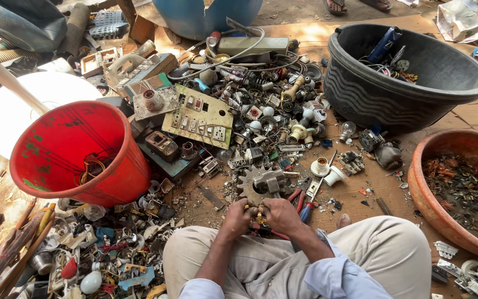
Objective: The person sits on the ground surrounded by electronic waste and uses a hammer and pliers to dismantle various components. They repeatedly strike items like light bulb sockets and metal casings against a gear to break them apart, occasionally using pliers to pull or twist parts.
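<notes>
Closely Clenched Over Scrap

Both fists curl above the lap: left hand (237, 217) and right hand (281, 216) pinch a small brass part (259, 215) between them, forearms angled inward. Just beyond lies a toothed gear (248, 182); farther left, the red bucket (78, 152).

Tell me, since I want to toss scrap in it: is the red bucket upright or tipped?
Tipped. The red bucket leans with its mouth facing the camera, and a few wires lie inside.
</notes>
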